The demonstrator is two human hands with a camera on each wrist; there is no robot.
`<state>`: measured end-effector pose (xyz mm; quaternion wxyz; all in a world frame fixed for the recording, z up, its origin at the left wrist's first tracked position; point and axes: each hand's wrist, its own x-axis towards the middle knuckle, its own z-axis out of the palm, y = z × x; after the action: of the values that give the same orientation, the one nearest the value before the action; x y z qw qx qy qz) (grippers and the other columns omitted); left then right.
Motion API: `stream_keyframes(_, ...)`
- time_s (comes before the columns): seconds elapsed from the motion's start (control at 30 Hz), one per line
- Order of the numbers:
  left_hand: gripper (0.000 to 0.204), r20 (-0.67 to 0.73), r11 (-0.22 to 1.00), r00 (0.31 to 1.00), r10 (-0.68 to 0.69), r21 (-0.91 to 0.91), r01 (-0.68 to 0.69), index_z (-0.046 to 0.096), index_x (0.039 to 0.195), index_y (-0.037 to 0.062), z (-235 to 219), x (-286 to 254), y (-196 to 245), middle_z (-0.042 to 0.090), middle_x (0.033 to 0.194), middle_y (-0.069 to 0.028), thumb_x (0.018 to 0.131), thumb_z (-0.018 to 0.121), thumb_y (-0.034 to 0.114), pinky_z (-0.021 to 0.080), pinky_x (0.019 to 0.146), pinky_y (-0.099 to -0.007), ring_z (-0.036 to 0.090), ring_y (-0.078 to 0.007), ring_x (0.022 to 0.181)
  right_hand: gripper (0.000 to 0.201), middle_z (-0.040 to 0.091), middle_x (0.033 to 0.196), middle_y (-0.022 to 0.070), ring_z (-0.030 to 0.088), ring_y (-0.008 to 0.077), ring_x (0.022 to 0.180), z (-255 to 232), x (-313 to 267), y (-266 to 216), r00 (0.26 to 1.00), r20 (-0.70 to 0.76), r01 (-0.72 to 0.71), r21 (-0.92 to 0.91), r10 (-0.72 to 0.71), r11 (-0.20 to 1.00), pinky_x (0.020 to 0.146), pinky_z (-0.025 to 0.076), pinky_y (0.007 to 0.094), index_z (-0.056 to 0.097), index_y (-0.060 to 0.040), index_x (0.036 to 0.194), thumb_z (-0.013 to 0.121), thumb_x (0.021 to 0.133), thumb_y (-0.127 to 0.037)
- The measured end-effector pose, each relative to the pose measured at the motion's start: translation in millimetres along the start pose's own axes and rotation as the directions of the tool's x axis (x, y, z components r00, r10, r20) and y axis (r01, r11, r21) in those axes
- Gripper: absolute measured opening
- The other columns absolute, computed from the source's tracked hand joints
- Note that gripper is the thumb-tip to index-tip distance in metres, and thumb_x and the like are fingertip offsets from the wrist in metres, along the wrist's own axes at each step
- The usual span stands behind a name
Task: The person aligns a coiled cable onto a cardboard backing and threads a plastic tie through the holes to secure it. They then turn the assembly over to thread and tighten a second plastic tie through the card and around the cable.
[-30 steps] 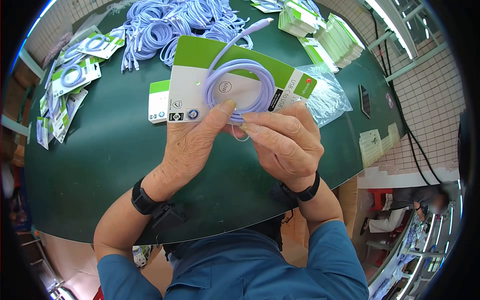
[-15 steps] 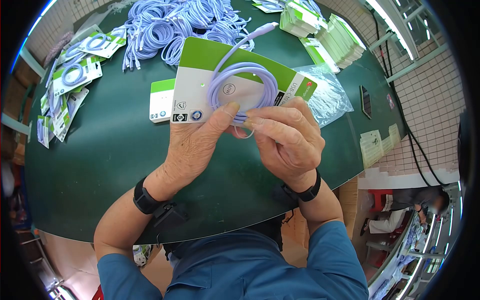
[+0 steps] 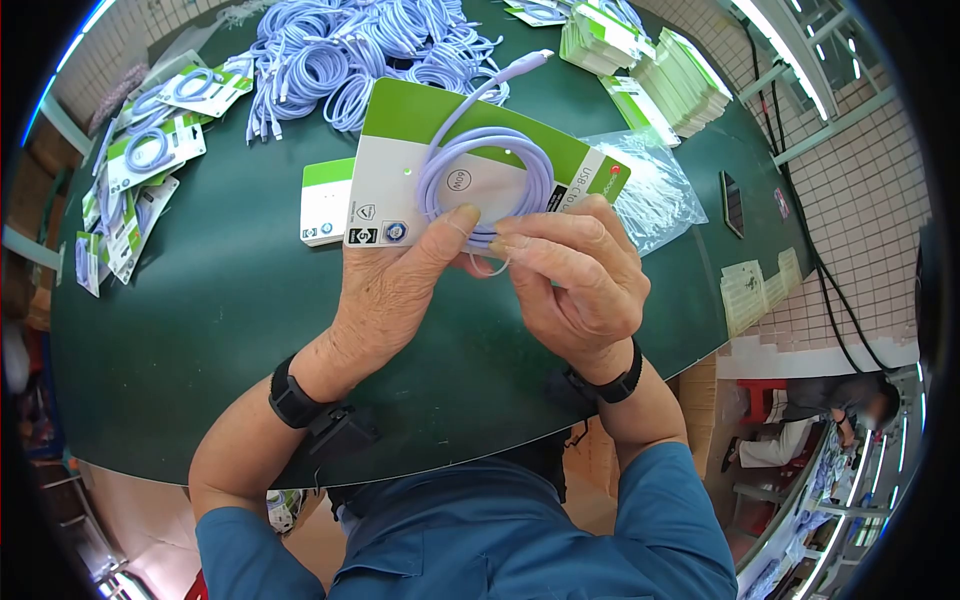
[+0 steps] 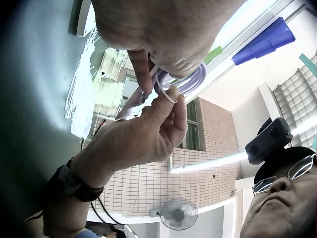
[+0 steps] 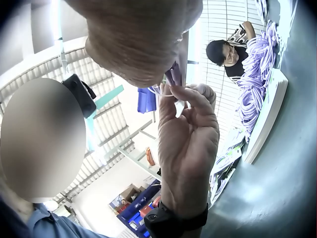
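Above the table, my left hand (image 3: 385, 290) holds a green and white packaging card (image 3: 385, 160), its thumb over the bottom of a coiled lilac USB cable (image 3: 540, 180). The coil lies against the card's printed face, and one cable end with its plug (image 3: 525, 65) sticks out past the top edge. My right hand (image 3: 585, 280) pinches a thin white tie (image 3: 487, 271) at the coil's lower edge, close to the left thumb. This tie also shows as a small loop between the hands in the left wrist view. The card's back is mostly hidden.
A stack of cards (image 3: 325, 220) lies behind the held card. Loose lilac cables (image 3: 330, 60) heap at the back, with carded cables (image 3: 140, 160) at left. Card stacks (image 3: 680, 80), a clear plastic bag of white ties (image 3: 655, 190) and a phone (image 3: 732, 203) are at right.
Both hands, with the card and coil, have shifted slightly right and down. The right fingers keep their pinch at the tie, and the left hand keeps its hold.
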<state>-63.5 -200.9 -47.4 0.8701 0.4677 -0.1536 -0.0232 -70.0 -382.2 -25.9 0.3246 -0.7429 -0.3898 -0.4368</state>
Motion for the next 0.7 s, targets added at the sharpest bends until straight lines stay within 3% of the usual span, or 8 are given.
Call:
stream_keyframes(0.5, 0.041, -0.013, 1.0, 1.0, -0.003, -0.017, 0.003, 0.051, 0.138, -0.0025, 1.6, -0.9, 0.5, 0.066, 0.118, -0.0144, 0.101, 0.066, 0.004, 0.063, 0.069, -0.0315, 0.07, -0.0202, 0.091, 0.029, 0.077, 0.095, 0.0113, 0.064, 0.0207, 0.068, 3.3, 3.2, -1.4, 1.0, 0.024, -0.013, 0.001, 0.013, 1.0, 0.059, 0.049, 0.0299, 0.071, -0.0074, 0.102, 0.081, 0.079, 0.008)
stream_keyframes(0.57, 0.037, 0.006, 0.999, 1.0, 0.006, 0.038, -0.006, 0.055, 0.135, -0.0029, -0.8, -2.2, -2.9, 0.068, 0.114, -0.0129, 0.101, 0.067, 0.004, 0.061, 0.069, -0.0303, 0.07, -0.0191, 0.09, 0.027, 0.077, 0.094, 0.0117, 0.065, 0.0207, 0.068, 3.0, 3.1, -2.6, 0.999, 0.036, -0.022, 0.004, 0.022, 1.0, 0.058, 0.049, 0.0301, 0.071, -0.0069, 0.1, 0.08, 0.079, 0.009)
stream_keyframes(0.63, 0.035, 0.015, 0.996, 1.0, 0.025, 0.081, -0.026, 0.056, 0.133, -0.0032, -4.6, -4.1, -5.4, 0.069, 0.111, -0.0121, 0.1, 0.067, 0.004, 0.06, 0.068, -0.0297, 0.07, -0.0186, 0.089, 0.024, 0.076, 0.092, 0.012, 0.068, 0.0214, 0.067, 1.8, 2.1, -5.7, 0.988, 0.083, -0.136, 0.033, 0.133, 0.99, 0.057, 0.052, 0.0303, 0.071, -0.0058, 0.096, 0.078, 0.079, 0.01)
stream_keyframes(0.7, 0.028, 0.017, 0.966, 1.0, 0.016, 0.259, -0.02, 0.061, 0.126, -0.0039, -6.9, -1.6, -4.2, 0.071, 0.105, -0.0098, 0.1, 0.067, 0.005, 0.058, 0.069, -0.0289, 0.069, -0.0161, 0.086, 0.023, 0.076, 0.091, 0.0122, 0.07, 0.0217, 0.066, 7.3, 6.7, -3.9, 0.99, 0.058, -0.135, 0.069, 0.131, 0.988, 0.056, 0.053, 0.0305, 0.071, -0.0052, 0.094, 0.077, 0.079, 0.011)
